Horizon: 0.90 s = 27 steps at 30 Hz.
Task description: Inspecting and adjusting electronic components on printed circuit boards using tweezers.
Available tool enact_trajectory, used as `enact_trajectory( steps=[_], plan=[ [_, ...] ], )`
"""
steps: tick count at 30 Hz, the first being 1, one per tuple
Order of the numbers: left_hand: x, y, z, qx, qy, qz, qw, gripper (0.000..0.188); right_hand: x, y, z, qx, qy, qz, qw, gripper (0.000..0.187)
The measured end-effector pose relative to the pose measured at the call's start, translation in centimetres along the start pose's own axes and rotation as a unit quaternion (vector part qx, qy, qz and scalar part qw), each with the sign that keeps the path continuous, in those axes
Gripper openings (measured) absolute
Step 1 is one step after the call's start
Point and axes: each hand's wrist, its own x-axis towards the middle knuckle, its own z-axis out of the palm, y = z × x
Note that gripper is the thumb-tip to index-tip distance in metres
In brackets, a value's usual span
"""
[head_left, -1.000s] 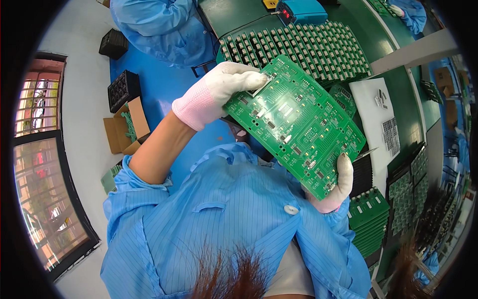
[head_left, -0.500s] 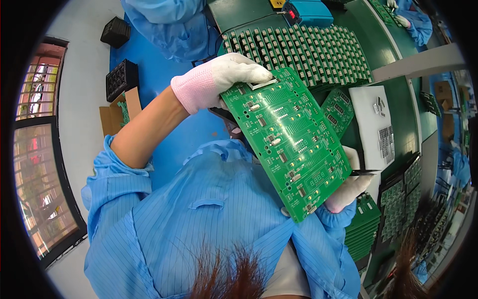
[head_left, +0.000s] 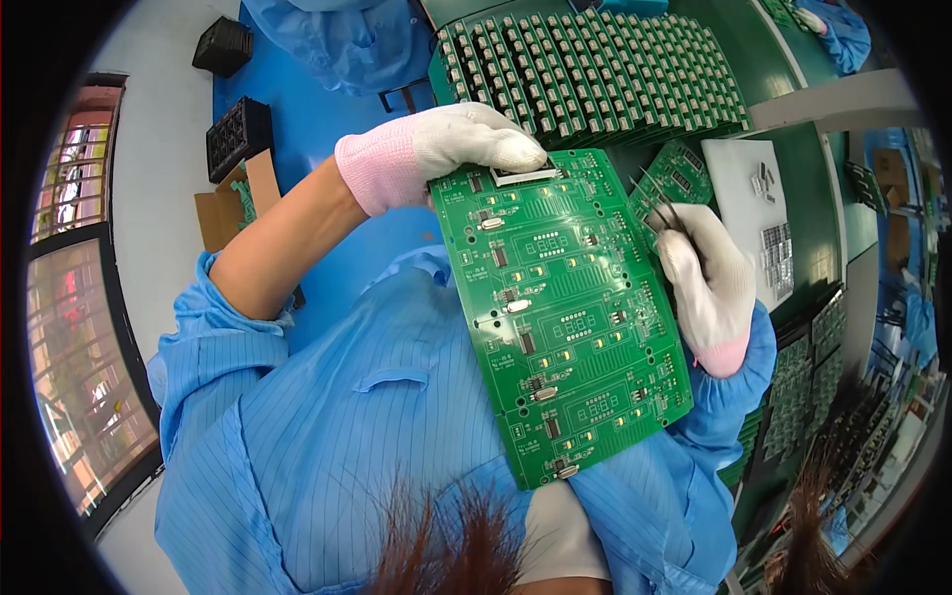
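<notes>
My left hand [head_left: 451, 149], in a white glove with a pink cuff, is closed on the top edge of a large green circuit board [head_left: 555, 327]. Its thumb presses on a small white rectangular part [head_left: 524, 178] at the board's upper end. The board hangs tilted in front of my chest, its face with chips, silver crystals and printed digit outlines toward me. Beside the board's right edge, my gloved right hand [head_left: 709, 283] pinches dark tweezers [head_left: 666, 210], whose tips point up and left, apart from each other. Whether the tips touch anything is unclear.
Close-set rows of upright green boards [head_left: 595, 79] fill the far bench. A smaller green board [head_left: 686, 169] lies beside a white foam pad [head_left: 729, 164] carrying small grey parts [head_left: 776, 260]. Black trays [head_left: 238, 137] and a cardboard box [head_left: 264, 183] stand left. Another person's blue sleeve [head_left: 347, 50] is ahead.
The right hand has come from behind the board's lower right corner up to its right side, tweezers now pointing up-left. The board has turned more upright, its lower end shifting left.
</notes>
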Motion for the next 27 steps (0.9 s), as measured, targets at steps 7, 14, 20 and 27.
enact_trajectory(
  steps=[7,14,20,27],
  plan=[
    [-0.2,-0.3,0.1,-0.046,0.008,0.0,0.999,0.025,-0.2,1.7,-0.5,0.115,0.002,0.026,0.993,0.035],
    [0.5,-0.8,-0.3,-0.144,0.139,0.071,0.977,0.03,-0.4,6.5,0.5,0.798,-0.175,-0.054,0.574,0.035],
    [2.1,-0.1,1.5,-0.005,0.128,0.114,0.985,0.036,-1.7,3.6,3.6,0.583,0.218,0.134,0.771,0.037],
    [3.5,0.5,2.2,-0.05,0.064,0.138,0.987,0.034,-2.8,5.1,-0.9,0.541,0.215,0.115,0.805,0.035]
  ],
)
